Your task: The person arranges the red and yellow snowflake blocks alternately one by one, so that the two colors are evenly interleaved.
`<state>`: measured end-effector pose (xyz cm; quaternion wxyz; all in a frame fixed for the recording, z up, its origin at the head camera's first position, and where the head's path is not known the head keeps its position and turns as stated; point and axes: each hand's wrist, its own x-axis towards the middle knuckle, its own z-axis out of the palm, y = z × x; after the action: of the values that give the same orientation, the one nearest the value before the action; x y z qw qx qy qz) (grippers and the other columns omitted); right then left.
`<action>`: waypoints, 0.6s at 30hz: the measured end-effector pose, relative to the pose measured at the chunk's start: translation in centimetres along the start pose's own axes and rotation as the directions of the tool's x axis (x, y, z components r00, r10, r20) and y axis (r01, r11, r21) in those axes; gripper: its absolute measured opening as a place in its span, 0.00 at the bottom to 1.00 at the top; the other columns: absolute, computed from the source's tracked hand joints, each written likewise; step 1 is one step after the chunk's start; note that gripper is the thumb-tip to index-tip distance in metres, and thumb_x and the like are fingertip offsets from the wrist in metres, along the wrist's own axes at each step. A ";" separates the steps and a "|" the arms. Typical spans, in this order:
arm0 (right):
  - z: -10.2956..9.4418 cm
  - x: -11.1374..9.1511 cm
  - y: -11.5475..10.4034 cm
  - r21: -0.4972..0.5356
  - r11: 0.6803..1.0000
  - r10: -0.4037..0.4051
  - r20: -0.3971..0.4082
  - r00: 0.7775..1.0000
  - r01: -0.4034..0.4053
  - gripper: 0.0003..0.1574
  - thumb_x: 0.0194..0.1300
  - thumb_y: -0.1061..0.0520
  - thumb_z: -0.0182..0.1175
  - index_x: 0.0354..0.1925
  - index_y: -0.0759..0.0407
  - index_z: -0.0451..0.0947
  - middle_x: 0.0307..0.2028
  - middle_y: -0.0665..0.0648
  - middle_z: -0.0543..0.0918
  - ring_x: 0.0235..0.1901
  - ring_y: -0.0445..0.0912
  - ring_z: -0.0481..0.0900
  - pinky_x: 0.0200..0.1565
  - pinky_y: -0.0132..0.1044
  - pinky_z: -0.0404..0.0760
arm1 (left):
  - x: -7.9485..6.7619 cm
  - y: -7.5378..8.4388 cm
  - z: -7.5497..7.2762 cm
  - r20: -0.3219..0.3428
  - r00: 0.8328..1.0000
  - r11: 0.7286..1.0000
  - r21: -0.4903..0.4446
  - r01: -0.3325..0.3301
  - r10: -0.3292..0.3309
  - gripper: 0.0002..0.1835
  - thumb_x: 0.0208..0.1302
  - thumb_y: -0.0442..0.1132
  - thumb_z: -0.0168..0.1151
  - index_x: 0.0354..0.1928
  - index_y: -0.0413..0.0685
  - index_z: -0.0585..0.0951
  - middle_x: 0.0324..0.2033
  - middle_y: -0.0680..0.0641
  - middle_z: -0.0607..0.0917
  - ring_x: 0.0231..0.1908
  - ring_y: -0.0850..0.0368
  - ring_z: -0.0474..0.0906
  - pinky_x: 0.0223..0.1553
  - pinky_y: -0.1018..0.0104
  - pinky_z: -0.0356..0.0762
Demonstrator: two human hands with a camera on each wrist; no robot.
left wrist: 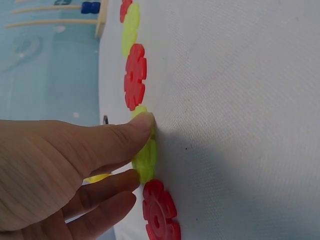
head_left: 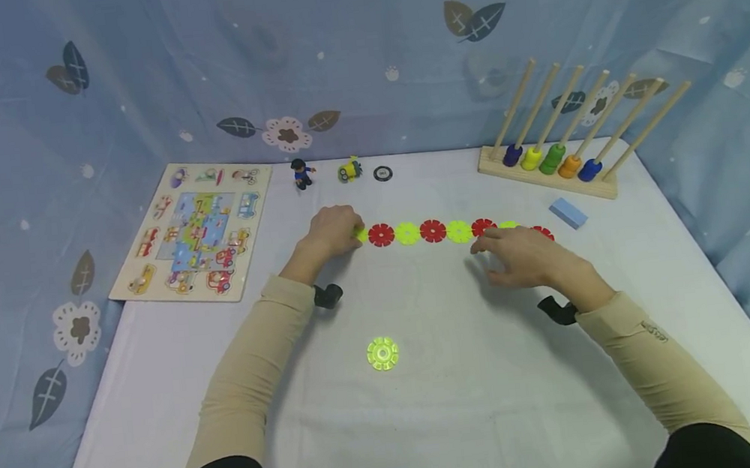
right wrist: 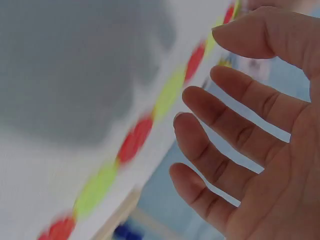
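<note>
A row of notched plastic building discs, red (head_left: 433, 231) and yellow-green (head_left: 407, 233) by turns, runs across the white table. At the row's left end, my left hand (head_left: 332, 230) pinches a yellow-green disc (left wrist: 146, 160) between thumb and fingers. Red discs lie on both sides of it in the left wrist view, the lower red disc (left wrist: 160, 212) being hidden in the head view. Over the right part of the row, my right hand (head_left: 522, 256) hovers with its fingers (right wrist: 235, 125) spread and holds nothing. Nearer me lies a separate yellow-green disc (head_left: 383, 354).
A wooden picture puzzle board (head_left: 252, 265) lies at the left. Along the back stand a toy figure (head_left: 301, 174), a small green-yellow toy (head_left: 349, 169) and a black ring-shaped piece (head_left: 383, 174). A peg abacus (head_left: 545, 172) stands back right, near a blue block (head_left: 568, 213).
</note>
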<state>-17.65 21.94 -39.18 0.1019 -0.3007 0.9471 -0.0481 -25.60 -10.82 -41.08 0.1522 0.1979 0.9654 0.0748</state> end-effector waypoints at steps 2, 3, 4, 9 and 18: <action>0.6 0.4 -1.7 0.001 0.997 -0.078 0.003 0.997 0.078 0.25 0.54 0.53 0.68 0.51 0.55 0.80 0.48 0.55 0.83 0.44 0.50 0.82 0.49 0.48 0.82 | 0.0 0.0 0.0 -0.001 1.000 1.000 0.003 -0.002 0.002 0.23 0.60 0.44 0.68 0.57 0.49 0.80 0.55 0.47 0.82 0.55 0.48 0.77 0.57 0.54 0.74; 0.9 0.6 -2.6 0.000 0.993 -0.114 0.007 0.993 0.114 0.25 0.53 0.53 0.69 0.51 0.55 0.80 0.48 0.55 0.83 0.45 0.50 0.82 0.50 0.47 0.82 | 0.0 0.0 0.1 -0.001 1.000 1.000 0.005 -0.001 0.001 0.23 0.60 0.44 0.68 0.57 0.50 0.80 0.55 0.47 0.82 0.55 0.49 0.77 0.57 0.54 0.74; 1.2 0.8 -3.4 -0.001 0.989 -0.146 0.010 0.989 0.146 0.26 0.53 0.52 0.70 0.51 0.54 0.80 0.47 0.54 0.83 0.45 0.49 0.82 0.50 0.47 0.82 | 0.0 0.0 0.1 0.000 1.000 1.000 0.006 0.000 0.000 0.23 0.60 0.44 0.68 0.57 0.50 0.80 0.55 0.47 0.83 0.54 0.48 0.78 0.57 0.54 0.74; 2.4 1.9 -7.0 -0.012 0.953 -0.302 0.023 0.953 0.302 0.27 0.53 0.49 0.70 0.51 0.51 0.79 0.47 0.53 0.82 0.44 0.47 0.82 0.51 0.45 0.82 | 0.0 0.2 0.1 0.000 1.000 1.000 0.003 0.012 -0.012 0.23 0.60 0.44 0.68 0.57 0.50 0.80 0.55 0.47 0.82 0.55 0.48 0.77 0.58 0.54 0.74; 4.4 3.2 -12.4 -0.057 0.861 -0.503 0.056 0.862 0.506 0.28 0.56 0.39 0.65 0.53 0.47 0.77 0.50 0.49 0.79 0.45 0.42 0.77 0.50 0.36 0.80 | -0.2 0.3 0.1 -0.012 1.000 1.000 0.008 0.015 -0.015 0.22 0.60 0.44 0.68 0.57 0.50 0.80 0.54 0.47 0.83 0.54 0.48 0.78 0.57 0.54 0.75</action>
<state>-12.31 9.81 -42.07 0.0937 -0.5423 0.8342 -0.0340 -25.30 -10.61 -41.05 0.1461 0.1907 0.9681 0.0710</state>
